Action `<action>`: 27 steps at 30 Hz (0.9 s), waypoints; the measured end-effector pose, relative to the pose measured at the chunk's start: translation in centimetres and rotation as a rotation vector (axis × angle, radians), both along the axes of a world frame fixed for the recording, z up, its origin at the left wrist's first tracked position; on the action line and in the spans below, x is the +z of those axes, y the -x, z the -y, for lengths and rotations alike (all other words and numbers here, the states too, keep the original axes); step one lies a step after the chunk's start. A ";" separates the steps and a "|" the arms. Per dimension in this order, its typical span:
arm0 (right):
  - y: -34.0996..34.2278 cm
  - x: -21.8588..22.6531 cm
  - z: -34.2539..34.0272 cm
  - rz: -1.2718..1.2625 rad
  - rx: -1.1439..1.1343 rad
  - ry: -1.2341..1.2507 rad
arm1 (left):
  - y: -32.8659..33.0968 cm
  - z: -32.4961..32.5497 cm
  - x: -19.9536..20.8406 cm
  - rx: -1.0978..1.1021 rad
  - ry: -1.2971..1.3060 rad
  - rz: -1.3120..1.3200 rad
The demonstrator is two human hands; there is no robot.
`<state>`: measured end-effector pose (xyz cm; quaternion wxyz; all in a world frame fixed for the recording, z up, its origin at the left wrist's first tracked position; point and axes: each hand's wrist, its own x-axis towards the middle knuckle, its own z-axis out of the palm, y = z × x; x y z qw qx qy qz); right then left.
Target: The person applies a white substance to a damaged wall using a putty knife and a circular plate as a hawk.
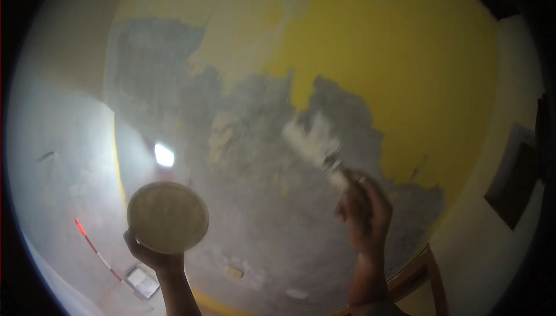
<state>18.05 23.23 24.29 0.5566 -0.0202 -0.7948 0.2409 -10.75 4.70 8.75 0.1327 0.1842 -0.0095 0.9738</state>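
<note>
My right hand (366, 209) is raised against the wall, its fingers closed round the pale handle of a paintbrush (333, 165). The metal neck of the brush shows, while its head blurs into a whitish patch (310, 136) on the wall. In my left hand (153, 255), lower and to the left, is a round tub (168, 217), gripped from below and at its side. Its round face looks beige; what is inside cannot be made out. Bare grey plaster (255, 142) with ragged edges fills the middle of the wall, bordered by yellow paint (394, 55).
A bright lamp (164, 155) shines behind the tub. At lower left are a red-and-white rod (95, 249) and a pale square box (142, 281). A small wall socket (234, 271) sits low on the wall. Right, a wooden chair frame (428, 269) and a dark hanging panel (514, 183).
</note>
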 end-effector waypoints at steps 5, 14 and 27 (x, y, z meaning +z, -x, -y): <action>5.0 14.6 1.8 -0.378 -0.590 -0.824 | -2.1 -1.3 1.4 -0.113 -0.017 0.194; 15.6 42.0 4.1 -0.048 -1.341 -0.923 | -5.3 -0.8 -0.8 -0.141 0.014 0.137; 23.3 51.3 1.5 0.017 -1.604 -0.927 | -6.1 -2.6 -7.7 -0.311 0.036 0.212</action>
